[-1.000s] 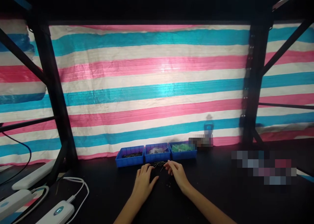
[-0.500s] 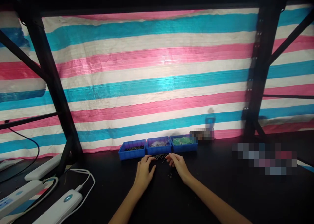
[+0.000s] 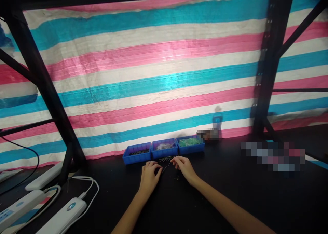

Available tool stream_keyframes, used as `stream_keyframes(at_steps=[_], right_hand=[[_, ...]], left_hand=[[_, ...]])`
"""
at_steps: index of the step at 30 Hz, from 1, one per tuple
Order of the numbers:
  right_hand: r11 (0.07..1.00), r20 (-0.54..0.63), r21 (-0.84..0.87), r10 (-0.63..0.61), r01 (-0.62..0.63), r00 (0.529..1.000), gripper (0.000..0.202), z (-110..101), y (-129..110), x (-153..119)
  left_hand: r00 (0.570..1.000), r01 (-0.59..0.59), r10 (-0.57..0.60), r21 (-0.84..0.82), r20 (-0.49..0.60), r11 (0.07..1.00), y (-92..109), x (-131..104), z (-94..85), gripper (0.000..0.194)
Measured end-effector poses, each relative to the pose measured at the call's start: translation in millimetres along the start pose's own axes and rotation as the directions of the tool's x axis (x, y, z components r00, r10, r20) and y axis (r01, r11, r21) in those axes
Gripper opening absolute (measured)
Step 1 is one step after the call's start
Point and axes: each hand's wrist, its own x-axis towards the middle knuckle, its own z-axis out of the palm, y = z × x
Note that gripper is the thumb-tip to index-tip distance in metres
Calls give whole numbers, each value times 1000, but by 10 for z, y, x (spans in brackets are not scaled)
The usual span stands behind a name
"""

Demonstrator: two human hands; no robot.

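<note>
My left hand (image 3: pixel 149 176) is over the black tabletop, thumb and fingers closed in a pinch. A thin dark rod (image 3: pixel 164 169) sticks out from its fingertips; whether it is a screw or a bit is too small to tell. My right hand (image 3: pixel 185 169) faces it, also pinched, with a slender rod (image 3: pixel 169 163) at its fingertips. Behind and between the hands lies a small pile of similar thin rods (image 3: pixel 164 159). Just beyond stand three blue bins: the left bin (image 3: pixel 137 159) holds dark thin pieces, the middle bin (image 3: pixel 164 154) clear plastic, the right bin (image 3: pixel 192 149) green pieces.
White power strips (image 3: pixel 63 216) with a looped white cable (image 3: pixel 96 184) lie at the left. A black metal frame post (image 3: pixel 42 77) rises on either side. A striped sheet (image 3: pixel 153 83) hangs behind the table. Blurred items (image 3: pixel 274 155) lie at the right.
The view has shifted slightly. My left hand has drawn a little back from the pile, and a thin dark rod now shows at its fingertips. My right hand stays pinched near the pile.
</note>
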Motion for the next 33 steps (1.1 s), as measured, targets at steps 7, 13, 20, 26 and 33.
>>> stream_keyframes(at_steps=[7, 13, 20, 26, 33], right_hand=[[941, 99, -310, -107, 133, 989, 20, 46, -25, -79], [744, 176, -609, -214, 277, 961, 15, 67, -101, -191], [731, 200, -630, -174, 263, 964, 19, 54, -56, -176], [733, 187, -640, -145, 232, 972, 16, 50, -26, -164], [731, 210, -644, -115, 226, 971, 16, 37, -76, -167]], left_hand=[[1000, -25, 26, -62, 15, 998, 27, 2, -13, 19], [982, -138, 154, -140, 113, 980, 85, -15, 24, 23], [969, -163, 185, -138, 165, 977, 116, -20, 27, 21], [964, -185, 202, -112, 171, 976, 138, -14, 5, 19], [973, -170, 174, -41, 151, 985, 171, -20, -17, 21]])
